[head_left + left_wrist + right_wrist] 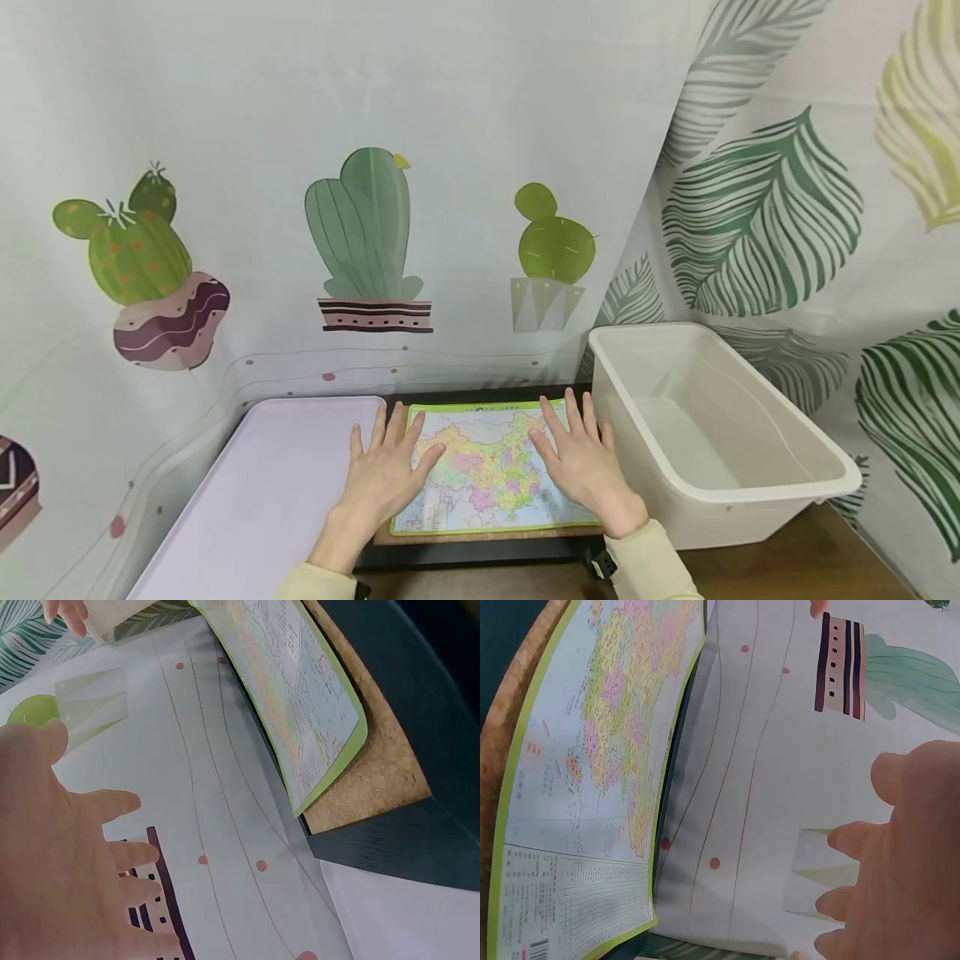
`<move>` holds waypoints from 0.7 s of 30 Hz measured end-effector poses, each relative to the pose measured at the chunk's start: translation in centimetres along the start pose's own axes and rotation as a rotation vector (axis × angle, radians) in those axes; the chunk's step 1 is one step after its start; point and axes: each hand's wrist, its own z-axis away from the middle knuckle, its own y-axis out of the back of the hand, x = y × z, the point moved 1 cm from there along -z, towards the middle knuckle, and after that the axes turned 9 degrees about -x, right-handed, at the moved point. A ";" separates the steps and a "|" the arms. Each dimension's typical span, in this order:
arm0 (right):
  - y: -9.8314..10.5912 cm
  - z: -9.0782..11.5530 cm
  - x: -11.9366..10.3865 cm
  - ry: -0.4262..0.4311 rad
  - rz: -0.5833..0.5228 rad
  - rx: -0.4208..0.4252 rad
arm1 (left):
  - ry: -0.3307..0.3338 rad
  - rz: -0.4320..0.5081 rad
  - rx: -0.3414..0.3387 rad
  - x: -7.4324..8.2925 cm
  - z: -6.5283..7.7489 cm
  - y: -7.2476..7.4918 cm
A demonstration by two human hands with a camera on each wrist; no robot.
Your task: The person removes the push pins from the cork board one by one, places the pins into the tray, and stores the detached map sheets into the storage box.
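Observation:
A colourful map sheet (487, 475) with a lime-green border lies flat on a cork board (382, 772) in a dark frame (480, 552). Over the map's left edge, my left hand (384, 475) is spread with its palm down and holds nothing. My right hand (585, 467) is spread likewise over the map's right side, close to the plastic tub. In the left wrist view the left hand (67, 855) appears raised apart from the sheet. The right wrist view shows the right hand (907, 862) apart from it too, with small printed text along the map's end.
To the left lies a pale lilac tray or board (262, 492). A deep off-white plastic tub (660, 467) stands on the brown tabletop (817, 558) at the right. Behind everything hangs a white cloth (465, 100) printed with cacti and leaves.

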 end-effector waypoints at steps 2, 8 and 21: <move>-0.1 0.1 -0.1 0.001 -0.004 -0.004 | -0.002 0.002 0.003 -0.1 0.0 -0.1; -0.4 0.5 -0.1 0.008 -0.015 -0.031 | -0.018 0.004 0.017 -0.3 -0.2 -0.4; -1.5 1.0 0.1 0.026 0.034 -0.049 | -0.019 -0.020 0.017 -0.2 -1.2 -0.8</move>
